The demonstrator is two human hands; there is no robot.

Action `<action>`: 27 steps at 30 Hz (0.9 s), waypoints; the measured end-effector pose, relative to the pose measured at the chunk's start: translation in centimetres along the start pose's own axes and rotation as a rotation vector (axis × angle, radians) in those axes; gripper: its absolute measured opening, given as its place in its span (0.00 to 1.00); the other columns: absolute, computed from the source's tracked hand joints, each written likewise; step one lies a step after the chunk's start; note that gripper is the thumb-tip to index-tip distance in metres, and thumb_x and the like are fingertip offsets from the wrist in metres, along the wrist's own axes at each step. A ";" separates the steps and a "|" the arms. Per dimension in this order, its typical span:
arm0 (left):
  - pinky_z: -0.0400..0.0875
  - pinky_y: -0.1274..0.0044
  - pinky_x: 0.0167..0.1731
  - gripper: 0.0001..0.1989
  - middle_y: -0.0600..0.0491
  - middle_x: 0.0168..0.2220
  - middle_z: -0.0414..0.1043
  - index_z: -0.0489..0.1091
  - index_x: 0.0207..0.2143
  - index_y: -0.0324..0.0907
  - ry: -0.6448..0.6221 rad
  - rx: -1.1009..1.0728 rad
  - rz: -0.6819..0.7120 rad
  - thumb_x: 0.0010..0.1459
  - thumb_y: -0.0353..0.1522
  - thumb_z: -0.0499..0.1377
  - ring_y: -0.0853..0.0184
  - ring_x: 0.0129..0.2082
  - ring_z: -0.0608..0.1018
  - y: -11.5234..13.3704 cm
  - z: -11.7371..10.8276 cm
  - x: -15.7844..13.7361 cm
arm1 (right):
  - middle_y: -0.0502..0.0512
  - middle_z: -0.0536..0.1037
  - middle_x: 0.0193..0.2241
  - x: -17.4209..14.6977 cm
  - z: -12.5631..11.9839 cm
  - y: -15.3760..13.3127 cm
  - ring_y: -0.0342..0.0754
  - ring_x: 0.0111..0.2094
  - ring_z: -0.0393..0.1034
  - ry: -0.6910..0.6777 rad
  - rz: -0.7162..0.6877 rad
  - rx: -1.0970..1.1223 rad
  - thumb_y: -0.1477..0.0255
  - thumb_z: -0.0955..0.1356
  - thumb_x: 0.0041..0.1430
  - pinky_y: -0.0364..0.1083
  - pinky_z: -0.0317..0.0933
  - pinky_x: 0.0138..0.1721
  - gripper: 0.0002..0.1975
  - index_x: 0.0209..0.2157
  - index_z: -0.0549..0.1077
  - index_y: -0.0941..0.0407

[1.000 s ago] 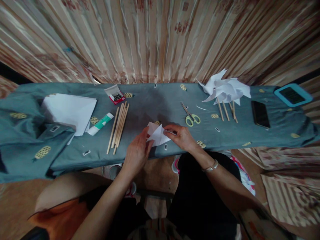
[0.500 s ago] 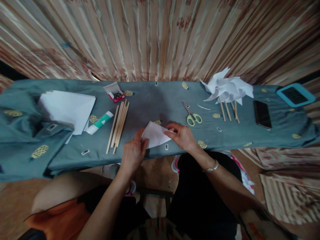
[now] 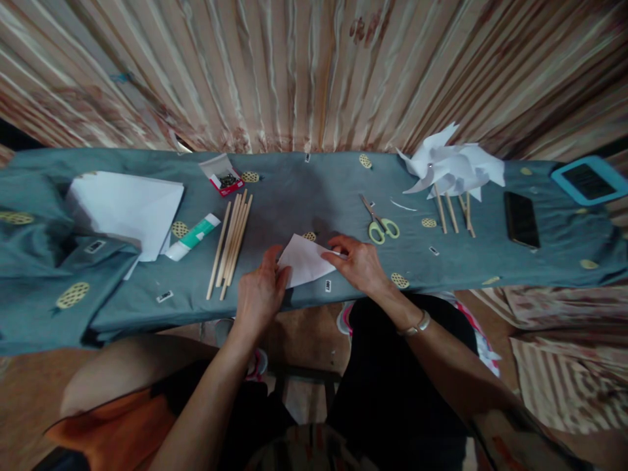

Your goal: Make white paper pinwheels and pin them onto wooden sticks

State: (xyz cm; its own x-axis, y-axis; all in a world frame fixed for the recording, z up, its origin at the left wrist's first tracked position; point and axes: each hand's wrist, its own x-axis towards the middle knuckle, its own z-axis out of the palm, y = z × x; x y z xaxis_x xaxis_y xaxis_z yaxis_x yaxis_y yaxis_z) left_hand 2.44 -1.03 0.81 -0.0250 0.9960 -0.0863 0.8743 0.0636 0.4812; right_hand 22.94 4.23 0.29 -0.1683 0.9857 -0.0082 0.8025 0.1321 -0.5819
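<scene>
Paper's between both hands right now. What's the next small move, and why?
I'd probably steady the paper with the left hand and press along its edge with the right hand: both hands grip it at opposite sides, and the scissors lie apart, untouched.

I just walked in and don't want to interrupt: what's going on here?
A person is holding a small piece of white paper at the near edge of a cloth-covered table. The left hand grips its left side, and the right hand pinches its right end. To the left lie loose wooden sticks, a green-and-white tube and larger white sheets. To the right are scissors and, beyond them, paper pinwheels on sticks.
</scene>
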 end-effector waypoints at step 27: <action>0.71 0.74 0.35 0.18 0.47 0.38 0.81 0.69 0.54 0.40 -0.048 0.061 0.019 0.63 0.34 0.55 0.58 0.36 0.82 -0.2 -0.3 0.9 | 0.55 0.82 0.32 0.3 0.0 -0.3 0.50 0.32 0.76 -0.029 0.023 -0.045 0.67 0.71 0.57 0.46 0.64 0.35 0.10 0.40 0.78 0.55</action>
State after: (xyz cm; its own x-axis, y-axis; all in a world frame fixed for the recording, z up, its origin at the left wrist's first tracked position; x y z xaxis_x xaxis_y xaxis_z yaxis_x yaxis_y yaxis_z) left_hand 2.10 -0.17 0.86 0.0140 0.9927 -0.1196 0.9023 0.0390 0.4294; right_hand 22.66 4.51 0.47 -0.1656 0.9852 -0.0445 0.8313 0.1152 -0.5437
